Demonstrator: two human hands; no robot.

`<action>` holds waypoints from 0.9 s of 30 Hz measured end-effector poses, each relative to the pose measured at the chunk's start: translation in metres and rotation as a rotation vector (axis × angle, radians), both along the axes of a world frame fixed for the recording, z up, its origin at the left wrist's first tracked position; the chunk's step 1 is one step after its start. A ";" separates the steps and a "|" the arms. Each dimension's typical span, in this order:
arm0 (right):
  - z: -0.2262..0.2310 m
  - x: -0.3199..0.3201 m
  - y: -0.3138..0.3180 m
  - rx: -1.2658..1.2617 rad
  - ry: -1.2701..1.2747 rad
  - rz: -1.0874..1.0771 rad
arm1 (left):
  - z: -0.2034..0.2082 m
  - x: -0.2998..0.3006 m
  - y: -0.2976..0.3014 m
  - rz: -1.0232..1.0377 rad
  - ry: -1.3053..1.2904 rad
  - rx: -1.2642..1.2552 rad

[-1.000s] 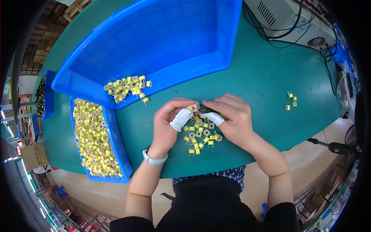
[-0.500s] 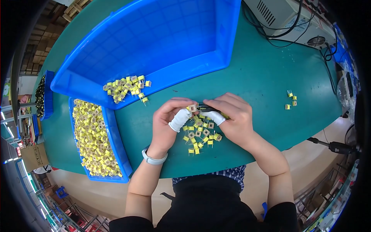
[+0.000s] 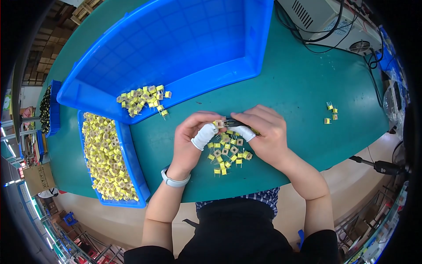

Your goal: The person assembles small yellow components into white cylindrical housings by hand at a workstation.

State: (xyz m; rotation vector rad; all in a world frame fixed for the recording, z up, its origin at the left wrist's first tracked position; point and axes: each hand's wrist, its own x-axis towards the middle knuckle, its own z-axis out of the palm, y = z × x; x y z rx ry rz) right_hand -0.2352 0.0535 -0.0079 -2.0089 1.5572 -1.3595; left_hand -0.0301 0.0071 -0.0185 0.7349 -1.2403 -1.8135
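White cots [image 3: 204,137] cover our thumbs. At the dial's centre, our left hand [image 3: 188,138] pinches a pinned component [image 3: 218,124]; at its three o'clock, our right hand [image 3: 268,135] grips a dark hand tool [image 3: 232,122]. Toward two o'clock, a printed label [image 3: 339,29] on a grey instrument [image 3: 323,15] is unreadably small.

Green work table [image 3: 290,97], a large blue bin [image 3: 176,48] on it, a smaller blue tray [image 3: 132,163] beside the bin's near left end, loose yellow components [image 3: 225,152] — nearer the person than the bin, a few yellow pieces [image 3: 335,117] well right of it, a pale metal box [image 3: 318,22] — right of the bin too.
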 end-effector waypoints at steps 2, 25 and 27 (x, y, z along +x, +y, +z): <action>0.000 0.000 0.001 0.003 0.014 0.011 | 0.001 0.000 0.001 -0.024 -0.010 0.008; 0.000 0.000 0.006 -0.148 0.202 0.089 | 0.011 -0.006 0.008 -0.064 -0.127 0.168; 0.007 -0.004 0.008 -0.125 0.227 0.087 | 0.008 -0.007 0.008 -0.068 -0.122 0.165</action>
